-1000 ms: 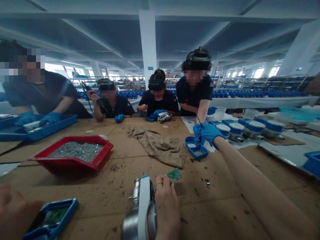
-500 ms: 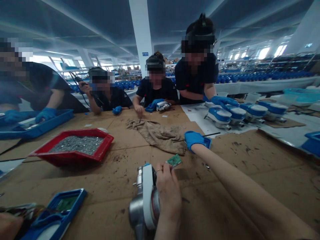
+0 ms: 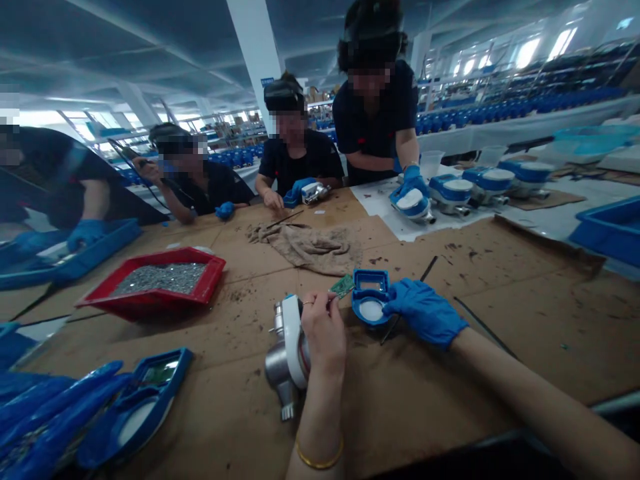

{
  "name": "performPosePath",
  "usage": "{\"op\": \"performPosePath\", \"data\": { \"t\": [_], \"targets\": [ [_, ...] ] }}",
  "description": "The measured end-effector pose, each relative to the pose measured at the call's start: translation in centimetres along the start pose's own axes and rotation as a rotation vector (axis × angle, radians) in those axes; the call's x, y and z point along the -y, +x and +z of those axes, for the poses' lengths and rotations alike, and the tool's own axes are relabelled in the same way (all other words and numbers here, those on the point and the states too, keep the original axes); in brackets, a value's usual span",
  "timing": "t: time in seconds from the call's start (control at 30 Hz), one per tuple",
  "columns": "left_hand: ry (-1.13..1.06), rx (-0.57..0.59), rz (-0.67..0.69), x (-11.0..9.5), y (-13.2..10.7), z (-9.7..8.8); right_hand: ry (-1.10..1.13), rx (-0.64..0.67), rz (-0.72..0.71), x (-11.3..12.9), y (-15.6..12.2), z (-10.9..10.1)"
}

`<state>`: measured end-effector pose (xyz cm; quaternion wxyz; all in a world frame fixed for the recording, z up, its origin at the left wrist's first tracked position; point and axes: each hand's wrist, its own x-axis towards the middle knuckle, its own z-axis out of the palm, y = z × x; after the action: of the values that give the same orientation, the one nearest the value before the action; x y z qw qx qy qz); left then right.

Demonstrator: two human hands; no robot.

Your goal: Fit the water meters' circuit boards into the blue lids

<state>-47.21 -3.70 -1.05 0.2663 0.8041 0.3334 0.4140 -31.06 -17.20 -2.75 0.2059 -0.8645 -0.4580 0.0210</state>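
My bare left hand (image 3: pixel 323 330), with a ring and a gold bracelet, pinches a small green circuit board (image 3: pixel 343 287) between its fingertips. Its palm lies against a metal meter body with a white ring (image 3: pixel 287 347) on the cardboard. My right hand (image 3: pixel 425 310) wears a blue glove and grips the right edge of a blue meter cover (image 3: pixel 370 297), which lies open side up just right of the circuit board. A thin black rod (image 3: pixel 425 270) lies beside the glove.
A red tray (image 3: pixel 150 301) of small metal parts stands to the left, a dirty cloth (image 3: pixel 310 243) behind. Another blue cover (image 3: pixel 140 400) and blue gloves lie at the lower left. Several co-workers work opposite; one grips a blue-topped meter (image 3: pixel 413 203). A blue bin (image 3: pixel 610 230) sits right.
My right hand has drawn back from the far side of the table, bringing the blue cover next to my left hand. The left hand still holds the circuit board.
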Motion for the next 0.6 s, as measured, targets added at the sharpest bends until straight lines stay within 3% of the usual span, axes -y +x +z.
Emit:
{"op": "performPosePath", "data": {
  "t": [0.2, 0.33, 0.4, 0.47, 0.6],
  "targets": [
    [-0.058, 0.044, 0.016, -0.5, -2.2, -1.2, 0.195, 0.028, -0.119, -0.7, -3.8, 0.6],
    [-0.044, 0.016, 0.056, -0.8, -3.7, -1.7, 0.205, -0.041, -0.386, -1.9, -5.6, -0.5],
    [-0.043, 0.021, 0.105, -1.1, -4.2, -1.5, 0.237, -0.146, -0.464, -2.0, -5.4, -1.7],
    [-0.042, 0.021, 0.169, -1.4, -4.7, -1.0, 0.234, -0.200, -0.452, -1.3, -4.7, -2.9],
    [-0.032, 0.007, 0.273, -1.9, -5.3, -0.1, -0.054, -0.130, -0.497, 1.7, -2.8, -3.2]
  ]
}}
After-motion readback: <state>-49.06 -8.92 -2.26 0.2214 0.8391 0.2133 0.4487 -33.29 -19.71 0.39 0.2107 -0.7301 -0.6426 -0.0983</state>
